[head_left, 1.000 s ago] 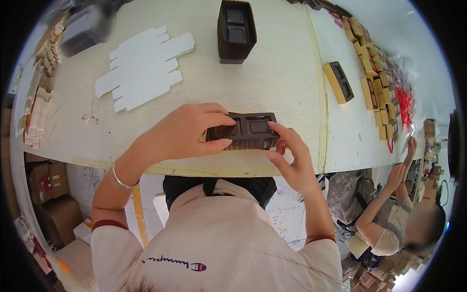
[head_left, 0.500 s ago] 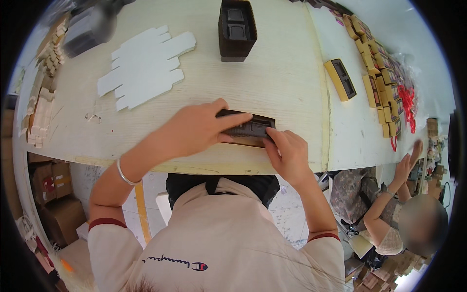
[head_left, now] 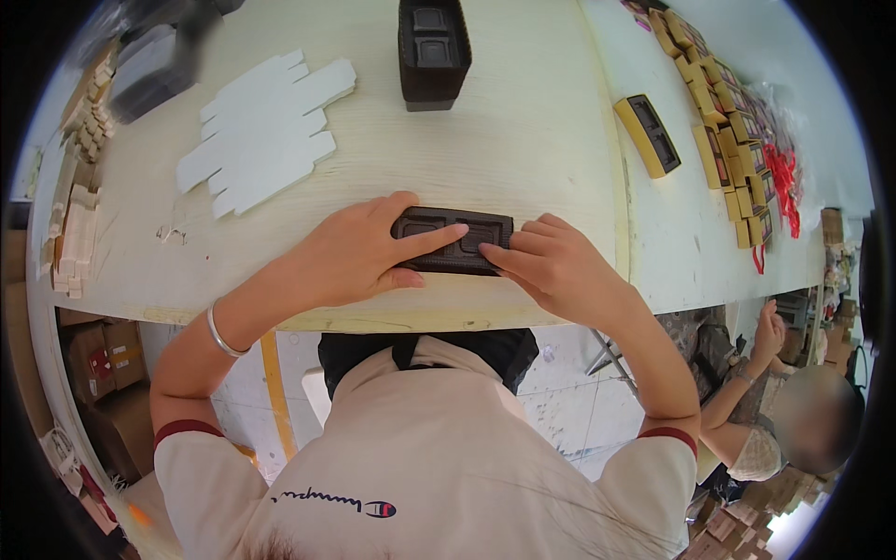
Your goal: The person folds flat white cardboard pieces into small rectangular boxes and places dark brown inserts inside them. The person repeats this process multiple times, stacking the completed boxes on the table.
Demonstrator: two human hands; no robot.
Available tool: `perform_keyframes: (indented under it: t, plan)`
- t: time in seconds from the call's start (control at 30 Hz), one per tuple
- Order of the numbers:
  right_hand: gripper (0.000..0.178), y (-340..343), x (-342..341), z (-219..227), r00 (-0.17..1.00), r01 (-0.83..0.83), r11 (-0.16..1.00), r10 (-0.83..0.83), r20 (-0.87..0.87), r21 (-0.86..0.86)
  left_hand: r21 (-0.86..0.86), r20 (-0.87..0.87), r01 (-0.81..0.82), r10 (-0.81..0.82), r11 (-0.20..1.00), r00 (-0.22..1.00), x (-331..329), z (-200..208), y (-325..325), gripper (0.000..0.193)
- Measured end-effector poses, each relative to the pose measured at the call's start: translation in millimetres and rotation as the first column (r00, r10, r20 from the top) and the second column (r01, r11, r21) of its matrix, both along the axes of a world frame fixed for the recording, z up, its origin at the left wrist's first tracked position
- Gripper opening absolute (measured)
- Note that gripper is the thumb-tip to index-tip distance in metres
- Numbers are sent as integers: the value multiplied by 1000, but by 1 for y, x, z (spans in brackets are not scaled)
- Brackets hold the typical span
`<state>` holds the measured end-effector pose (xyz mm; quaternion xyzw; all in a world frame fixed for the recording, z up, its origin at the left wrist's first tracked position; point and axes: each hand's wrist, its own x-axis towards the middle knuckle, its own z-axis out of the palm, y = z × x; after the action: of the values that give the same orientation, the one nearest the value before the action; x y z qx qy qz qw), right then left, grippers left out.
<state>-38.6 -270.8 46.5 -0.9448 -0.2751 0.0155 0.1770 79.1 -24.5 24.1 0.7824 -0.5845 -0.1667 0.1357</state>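
Note:
Close to the table's front edge lies a dark plastic tray insert (head_left: 446, 259) with square recesses, flat between my two hands. My left hand (head_left: 359, 247) grips its left end, thumb at the near side and index finger laid across the top. At the right end, my right hand (head_left: 565, 266) pinches the tray, with fingertips pressing down on its upper face. Whether a box sits under the tray is hidden. Beyond it stands a tall stack of similar dark trays (head_left: 435, 56).
White flat box blanks (head_left: 266, 131) lie at left. A yellow box (head_left: 649, 135) with a dark tray rests at right, near many yellow boxes (head_left: 737, 177) and red ribbon (head_left: 784, 196). Pale folded cardboard (head_left: 75, 238) lines the left edge. A co-worker's hand (head_left: 767, 336) shows far right.
The tray has gone from tilted, with a tan edge showing beneath, to flat. My right hand has turned and now reaches in from the right end. The view has shifted slightly.

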Motion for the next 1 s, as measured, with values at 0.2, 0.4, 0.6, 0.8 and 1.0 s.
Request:
perform_keyframes:
  t: [0.2, 0.4, 0.6, 0.8, 1.0]
  plan:
    - [49, 11, -11, -5, 980, 109, 990, -91, 179, -92, -145, 320, 24, 24, 989, 947, -12, 1, 9, 70]
    - [39, 31, -9, -34, 961, 199, 970, -221, 164, 139, -105, 408, 66, -18, 992, 913, -30, -14, 4, 78]
    - [40, -22, -14, -36, 888, 416, 908, -416, 196, 39, -337, 213, -156, 237, 929, 948, -21, -14, 17, 82]
    - [43, -122, -6, -21, 744, 628, 775, -623, 240, 63, -187, 145, -637, 663, 747, 735, 43, 4, 99, 60]
    - [45, -69, 15, -14, 814, 490, 852, -522, 255, 183, -45, 61, -606, 607, 794, 792, 59, 20, 110, 28]
